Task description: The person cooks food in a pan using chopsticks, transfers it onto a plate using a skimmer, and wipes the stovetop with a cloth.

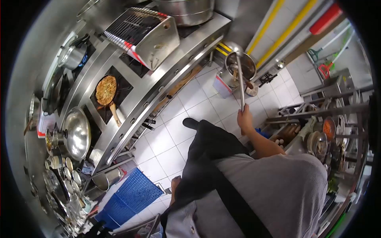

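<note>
Grey shirt (285, 186) w/ black strap (235, 203) across it. R hand (245, 116): closed round 1 long metal utensil (240, 83). L hand (176, 183): low, near blue perforated crate (137, 190); can't tell if holding anything. Beyond: stove (156, 81) w/ 1 pan (114, 111) of browned food (106, 90). Farther: utensil's other end at metal pot (249, 63), near 2 yellow bars (287, 23).

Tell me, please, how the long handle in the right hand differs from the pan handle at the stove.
The long handle looks silvery and metallic; the pan handle looks wooden and light brown. The long handle appears much longer than the pan handle. The right hand grips the long handle, while no hand touches the pan handle. Both are narrow.
</note>
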Demonstrator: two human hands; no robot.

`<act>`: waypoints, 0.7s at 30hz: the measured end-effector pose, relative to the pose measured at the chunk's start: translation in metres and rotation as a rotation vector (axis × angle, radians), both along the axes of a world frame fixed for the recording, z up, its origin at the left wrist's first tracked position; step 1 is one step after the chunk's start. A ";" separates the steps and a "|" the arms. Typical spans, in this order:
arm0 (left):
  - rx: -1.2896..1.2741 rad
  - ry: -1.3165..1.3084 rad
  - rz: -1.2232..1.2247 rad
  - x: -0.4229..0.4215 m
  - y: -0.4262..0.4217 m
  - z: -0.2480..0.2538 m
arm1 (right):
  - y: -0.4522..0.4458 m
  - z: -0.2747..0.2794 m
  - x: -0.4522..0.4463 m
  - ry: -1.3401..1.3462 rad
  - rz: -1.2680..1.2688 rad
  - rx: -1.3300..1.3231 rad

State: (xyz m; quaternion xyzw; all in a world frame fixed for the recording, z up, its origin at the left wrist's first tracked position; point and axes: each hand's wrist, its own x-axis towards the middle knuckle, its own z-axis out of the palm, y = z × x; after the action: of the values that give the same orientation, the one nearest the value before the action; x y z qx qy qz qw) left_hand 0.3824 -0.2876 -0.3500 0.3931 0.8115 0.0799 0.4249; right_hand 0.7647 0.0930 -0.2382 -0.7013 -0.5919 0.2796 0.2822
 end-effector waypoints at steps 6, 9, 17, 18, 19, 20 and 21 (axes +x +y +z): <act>0.049 -0.177 0.040 -0.050 0.016 -0.054 | 0.186 -0.028 -0.008 -0.493 0.046 -0.369; 0.067 -0.306 0.808 -0.043 0.065 -0.006 | 0.231 -0.049 -0.040 -0.759 0.265 -0.304; 0.150 -0.325 1.158 0.010 0.077 0.000 | 0.107 -0.042 -0.411 0.643 1.146 -0.733; 0.127 -0.351 1.192 0.026 0.069 -0.003 | 0.085 0.002 -0.460 0.769 1.031 -0.940; 0.169 -0.411 1.225 0.044 0.059 -0.004 | 0.067 0.007 -0.507 0.897 0.936 -1.051; 0.208 -0.473 1.254 0.064 0.047 -0.004 | 0.060 0.022 -0.551 1.113 0.895 -1.226; 0.166 -0.305 1.022 0.080 0.036 -0.003 | 0.054 0.017 -0.594 1.172 0.702 -1.200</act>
State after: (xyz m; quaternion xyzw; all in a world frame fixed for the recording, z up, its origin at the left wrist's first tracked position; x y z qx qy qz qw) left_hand 0.4625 -0.2512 -0.3526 -0.0359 0.8194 0.3964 0.4124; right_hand 0.1709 0.1467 -0.2209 -0.2554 -0.2880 0.9226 0.0242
